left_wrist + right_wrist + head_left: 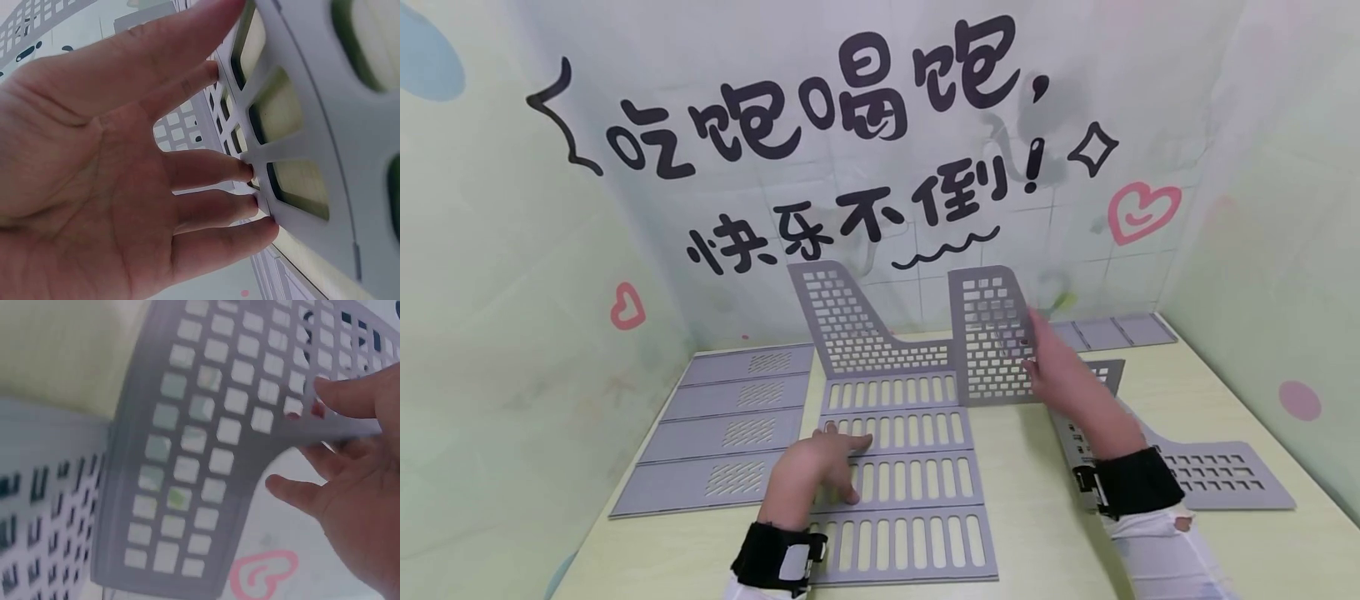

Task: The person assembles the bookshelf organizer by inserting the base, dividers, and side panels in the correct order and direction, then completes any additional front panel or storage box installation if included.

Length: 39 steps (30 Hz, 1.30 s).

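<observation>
My right hand (pixel 1060 367) pinches the edge of a grey, brick-patterned perforated panel (pixel 979 333) that stands upright. In the right wrist view, the thumb lies over the holes of this panel (pixel 187 469), with fingers on the other side of its edge. A similar L-shaped perforated panel (pixel 850 329) stands upright to its left, at the far end of a slotted grey panel (pixel 977 483) lying flat in several sections. My left hand (pixel 820 467) touches the left part of the slotted panel with spread fingertips; its palm (pixel 119 181) is off the panel.
Left of centre lies a grey sectioned panel (pixel 700 483) with slanted vents. A perforated panel (pixel 1217 471) lies at the right, partly behind my right forearm, and a plain sectioned strip (pixel 1138 332) lies behind it. A printed cloth (pixel 880 167) backs the table.
</observation>
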Available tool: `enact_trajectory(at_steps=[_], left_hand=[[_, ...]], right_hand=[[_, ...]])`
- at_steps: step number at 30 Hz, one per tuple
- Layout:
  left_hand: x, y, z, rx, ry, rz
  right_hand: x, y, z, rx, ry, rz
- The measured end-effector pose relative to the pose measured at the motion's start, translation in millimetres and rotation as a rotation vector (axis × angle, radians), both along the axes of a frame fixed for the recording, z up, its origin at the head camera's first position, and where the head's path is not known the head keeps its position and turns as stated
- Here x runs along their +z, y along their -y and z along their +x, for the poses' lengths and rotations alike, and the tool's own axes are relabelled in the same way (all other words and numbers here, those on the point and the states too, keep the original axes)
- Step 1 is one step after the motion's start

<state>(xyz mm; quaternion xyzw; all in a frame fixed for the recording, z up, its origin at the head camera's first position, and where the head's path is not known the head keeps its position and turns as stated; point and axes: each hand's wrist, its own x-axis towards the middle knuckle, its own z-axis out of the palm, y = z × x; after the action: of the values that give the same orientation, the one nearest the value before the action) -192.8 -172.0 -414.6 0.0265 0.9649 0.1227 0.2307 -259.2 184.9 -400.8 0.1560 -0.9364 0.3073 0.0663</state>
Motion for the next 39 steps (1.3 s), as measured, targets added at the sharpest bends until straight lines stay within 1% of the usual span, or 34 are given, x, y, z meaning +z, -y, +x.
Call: enact_trajectory(at_steps=[3,6,8,12,16,19,22,24,26,28,34,39], left_hand=[[-0.9,0.2,0.0,0.0,0.0,-0.001],[-1.0,0.7,0.2,0.003,0.003,0.001],[-0.8,0.7,0.2,0.003,0.005,0.001],[-0.1,0.1,0.4,0.006,0.005,0.002],[0.9,-0.1,0.8,0.006,0.001,0.004],[1.3,-0.1,1.1,0.009,0.002,0.007],[1.6,-0.1,1.4,0.011,0.006,0.009],[2.0,-0.2,1.5,0.011,0.009,0.01],[2.0,-0.4,1.4,0.008,0.01,0.008],[1.6,-0.6,1.2,0.004,0.009,0.002],[-0.3,-0.3,0.2,-0.001,0.008,-0.012],[-2.1,0.1,-1.2,0.001,0.015,-0.007]], right_hand=[[5.5,-11,4.1,-0.033,0.077,0.118],[5.0,-18,5.1,-0.047,0.113,0.222],[1.9,-18,3.0,-0.048,0.131,0.257],[-4.0,-7,-3.4,-0.05,0.165,0.285],[-6.3,6,-5.1,-0.041,0.178,0.288],[-7.5,7,-3.4,-0.025,0.159,0.255],[-7.0,-2,-1.2,-0.021,0.128,0.227],[-6.3,-13,0.9,-0.038,0.111,0.228],[-5.8,-26,2.7,-0.065,0.117,0.233],[-5.8,-38,3.7,-0.083,0.135,0.235],[-3.4,-63,1.2,-0.09,0.239,0.159],[-3.3,-74,2.7,-0.141,0.331,0.178]])
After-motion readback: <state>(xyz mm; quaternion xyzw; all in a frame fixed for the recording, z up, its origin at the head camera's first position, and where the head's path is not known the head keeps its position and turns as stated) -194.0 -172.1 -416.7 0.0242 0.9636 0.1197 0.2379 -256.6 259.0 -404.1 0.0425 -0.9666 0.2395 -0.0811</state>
